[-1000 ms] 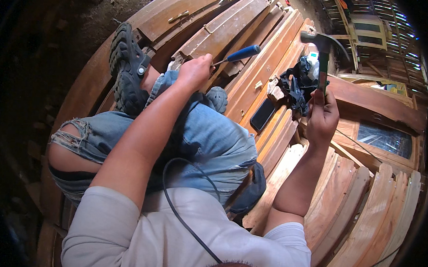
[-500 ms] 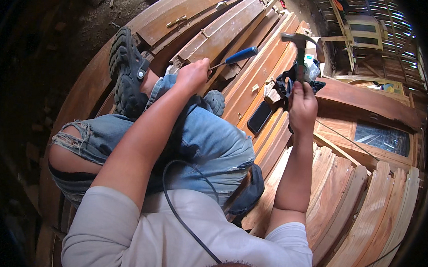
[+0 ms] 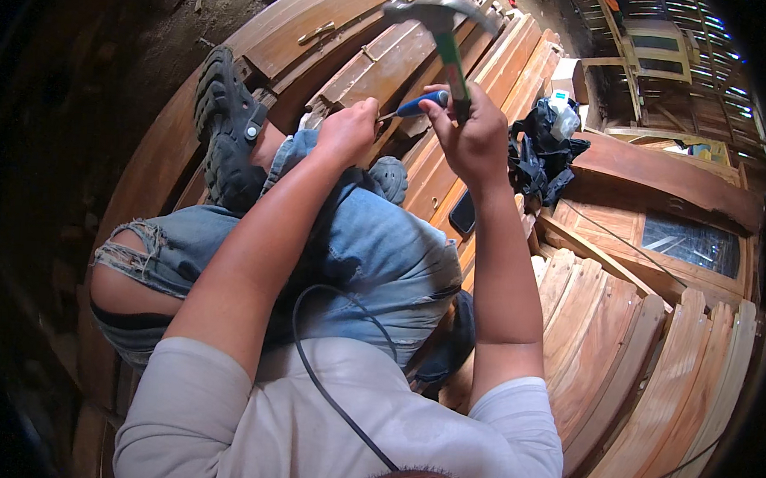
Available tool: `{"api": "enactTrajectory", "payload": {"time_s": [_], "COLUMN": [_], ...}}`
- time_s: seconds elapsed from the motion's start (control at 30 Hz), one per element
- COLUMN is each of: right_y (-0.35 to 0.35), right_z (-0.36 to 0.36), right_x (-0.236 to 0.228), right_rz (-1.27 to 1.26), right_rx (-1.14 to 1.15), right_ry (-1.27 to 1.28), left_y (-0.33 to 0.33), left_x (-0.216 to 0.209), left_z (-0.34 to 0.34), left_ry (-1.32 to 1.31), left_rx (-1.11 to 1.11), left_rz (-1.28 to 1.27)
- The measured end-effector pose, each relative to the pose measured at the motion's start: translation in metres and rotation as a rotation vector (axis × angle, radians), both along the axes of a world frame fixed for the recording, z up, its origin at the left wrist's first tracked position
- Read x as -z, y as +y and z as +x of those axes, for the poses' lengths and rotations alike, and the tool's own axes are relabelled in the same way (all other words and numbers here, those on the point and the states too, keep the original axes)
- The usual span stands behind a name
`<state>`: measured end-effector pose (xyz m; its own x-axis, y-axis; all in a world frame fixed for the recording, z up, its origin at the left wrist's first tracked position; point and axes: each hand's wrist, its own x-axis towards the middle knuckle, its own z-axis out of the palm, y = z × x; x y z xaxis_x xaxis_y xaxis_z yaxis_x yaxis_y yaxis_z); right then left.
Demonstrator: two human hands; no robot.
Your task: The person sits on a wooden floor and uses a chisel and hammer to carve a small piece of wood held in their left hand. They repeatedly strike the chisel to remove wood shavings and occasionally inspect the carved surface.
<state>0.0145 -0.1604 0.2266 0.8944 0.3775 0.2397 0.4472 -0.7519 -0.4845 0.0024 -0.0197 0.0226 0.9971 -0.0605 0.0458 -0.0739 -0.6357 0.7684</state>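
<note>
Long wooden boards (image 3: 282, 36) underlie left grip (image 3: 349, 129), clasping a blue-handled tool (image 3: 416, 107), and right grip (image 3: 477, 142), clasping a metal-headed hammer (image 3: 449, 56).

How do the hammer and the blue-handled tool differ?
The hammer carries a wide crosswise head; the blue-handled tool shows a slim metal shaft. The hammer's handle looks green, the tool's blue. The right hand grips the hammer, the left hand the blue-handled tool. Both are hand-held.

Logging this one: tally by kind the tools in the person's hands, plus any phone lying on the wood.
Claw hammer, in the right hand: 1
Blue-handled tool, in the left hand: 1
Smartphone: 1
Total: 3
</note>
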Motion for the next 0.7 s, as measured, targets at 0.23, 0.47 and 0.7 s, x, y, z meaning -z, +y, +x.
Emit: {"api": "enactTrajectory", "payload": {"time_s": [0.23, 0.47, 0.7], "right_y": [0.007, -0.050, -0.076], "right_z": [-0.019, -0.042, -0.082], "right_x": [-0.025, -0.097, -0.069], "right_rz": [-0.081, 0.313, -0.298], "right_rx": [0.080, 0.273, 0.299], "right_ry": [0.108, 0.161, 0.043], "left_y": [-0.002, 0.003, -0.003], "left_x": [0.014, -0.001, 0.011], "left_z": [0.001, 0.000, 0.000], "left_ry": [-0.053, 0.048, -0.039], "left_rx": [-0.018, 0.020, -0.005], "left_rz": [-0.011, -0.027, -0.030]}}
